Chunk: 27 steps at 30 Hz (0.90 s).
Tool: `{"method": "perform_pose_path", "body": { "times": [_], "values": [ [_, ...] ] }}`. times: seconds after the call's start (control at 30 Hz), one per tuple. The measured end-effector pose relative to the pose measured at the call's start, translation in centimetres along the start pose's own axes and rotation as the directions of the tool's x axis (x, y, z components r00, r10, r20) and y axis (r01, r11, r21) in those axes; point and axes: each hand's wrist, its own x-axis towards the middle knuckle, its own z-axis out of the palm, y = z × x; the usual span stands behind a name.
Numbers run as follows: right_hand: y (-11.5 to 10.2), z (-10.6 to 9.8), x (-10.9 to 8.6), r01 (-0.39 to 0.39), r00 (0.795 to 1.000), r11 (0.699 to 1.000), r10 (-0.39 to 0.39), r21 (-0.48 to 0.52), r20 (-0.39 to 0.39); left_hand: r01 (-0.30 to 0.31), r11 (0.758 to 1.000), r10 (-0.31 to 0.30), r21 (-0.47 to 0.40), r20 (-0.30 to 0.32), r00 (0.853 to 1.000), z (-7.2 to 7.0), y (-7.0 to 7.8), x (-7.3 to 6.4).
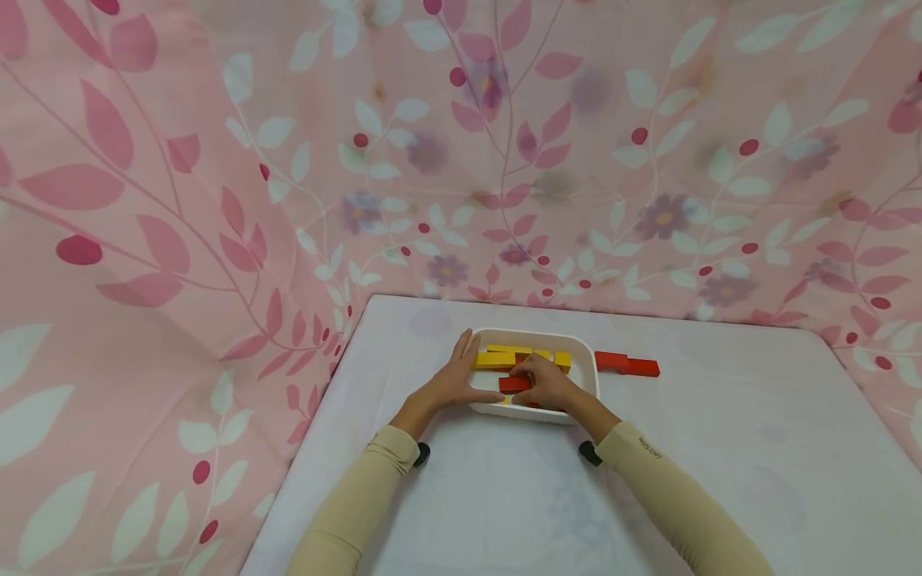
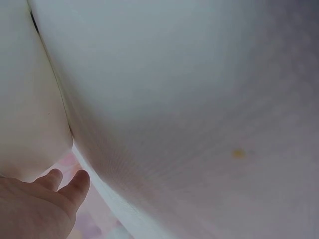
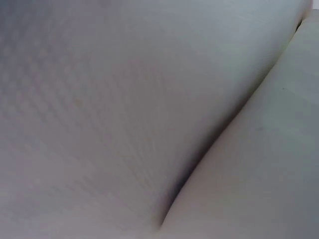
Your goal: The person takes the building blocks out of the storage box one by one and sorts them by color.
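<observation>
Handling a red block (image 1: 513, 386) inside the tray (image 1: 583, 352): likely the step in hand. Right hand (image 1: 553, 386) curled, seems to pinch it; left hand (image 1: 456, 381) spread wide at the tray's left end. Next move probably calls for a steady pinch, clear of the yellow blocks (image 1: 495, 360). Blocks straight-edged, oblong; tray white, round-cornered, plastic-looking; cloth (image 1: 691, 456) pale, faintly patterned.

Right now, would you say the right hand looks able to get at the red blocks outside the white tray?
Likely yes: the red blocks lie uncovered beside the white tray, though the right hand, inside it, must first release the red block it seems to pinch.
</observation>
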Motion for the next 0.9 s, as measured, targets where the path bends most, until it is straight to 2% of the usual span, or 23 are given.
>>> {"method": "perform_pose_path", "body": {
  "times": [0.2,0.43,0.77,0.9],
  "values": [
    [0.2,0.21,-0.07,0.026,1.0,0.999,-0.027,-0.025,-0.008,-0.016,1.0,0.016,0.01,-0.003,1.0,0.07,-0.2,0.1],
    [0.37,0.02,-0.03,0.077,0.997,0.997,-0.077,-0.003,-0.033,0.003,1.0,-0.003,0.014,0.001,1.0,0.22,-0.25,0.28],
    [0.57,0.11,-0.02,0.091,0.995,0.996,-0.09,0.021,-0.053,0.032,0.999,-0.032,-0.008,0.012,0.999,-0.06,0.02,0.27],
    [0.63,0.15,-0.19,0.092,0.994,0.996,-0.09,0.016,-0.062,0.025,1.0,-0.025,-0.006,0.009,1.0,-0.03,0.03,0.23]
  ]
}}
